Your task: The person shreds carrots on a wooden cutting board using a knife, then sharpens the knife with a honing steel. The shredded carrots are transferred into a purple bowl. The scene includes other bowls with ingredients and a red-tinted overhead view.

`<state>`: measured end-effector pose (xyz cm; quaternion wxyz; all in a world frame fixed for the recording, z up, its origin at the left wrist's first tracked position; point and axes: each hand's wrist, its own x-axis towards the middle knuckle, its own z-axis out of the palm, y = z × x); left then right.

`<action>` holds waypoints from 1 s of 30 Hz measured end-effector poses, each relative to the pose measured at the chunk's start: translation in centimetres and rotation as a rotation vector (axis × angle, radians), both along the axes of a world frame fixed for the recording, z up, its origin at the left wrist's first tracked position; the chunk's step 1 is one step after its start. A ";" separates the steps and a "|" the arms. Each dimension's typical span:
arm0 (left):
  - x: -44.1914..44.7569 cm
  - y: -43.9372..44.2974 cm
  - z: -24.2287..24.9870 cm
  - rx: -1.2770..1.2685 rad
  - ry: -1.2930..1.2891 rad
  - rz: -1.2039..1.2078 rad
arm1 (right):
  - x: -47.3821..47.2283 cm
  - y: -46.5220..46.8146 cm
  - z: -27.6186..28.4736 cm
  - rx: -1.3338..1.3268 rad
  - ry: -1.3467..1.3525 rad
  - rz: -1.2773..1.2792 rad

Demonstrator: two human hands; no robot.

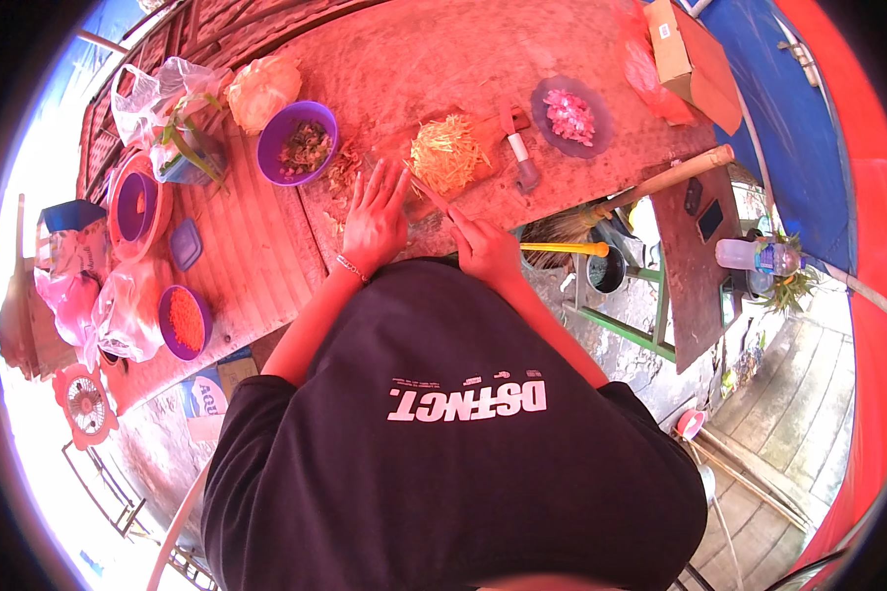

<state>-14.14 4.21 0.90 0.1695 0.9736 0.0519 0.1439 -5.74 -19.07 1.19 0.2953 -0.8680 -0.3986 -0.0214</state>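
Observation:
My left hand [375,225] lies nearly flat with its fingers stretched forward, at the table's near edge. Nothing shows in its grasp. A knife [430,195] is in my right hand [490,253], its blade slanting toward the left fingertips. Just beyond the blade rises a heap of thin yellow-orange vegetable shreds [447,155], on what looks like a cutting board. Dark scraps [346,171] lie by the left fingertips. Past them stands a purple bowl [266,166] holding more scraps. To the right of the heap rests a peeler or knife with a white and dark handle [519,148].
A plate [597,140] carries chopped pink pieces. Leftward are a purple bowl of orange bits [185,323], a blue lid [186,244], plastic bags [130,310] and nested bowls [161,207]. A cardboard box [694,66] stands far right. A broom handle [669,177] crosses the table's right edge.

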 end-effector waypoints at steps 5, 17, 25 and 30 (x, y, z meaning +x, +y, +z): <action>1.1 -1.7 1.6 -0.818 0.015 0.245 | 0.6 -0.8 1.5 0.123 0.062 -0.010; 6.6 -4.5 8.0 -2.066 0.017 0.093 | 5.8 -1.5 7.7 0.390 1.124 0.070; 9.2 -7.1 10.1 -1.985 -0.075 0.384 | 8.9 -2.9 7.1 0.407 1.111 0.102; 9.4 -8.4 8.2 -1.964 -0.189 0.488 | 10.2 -3.9 5.9 0.297 1.013 0.144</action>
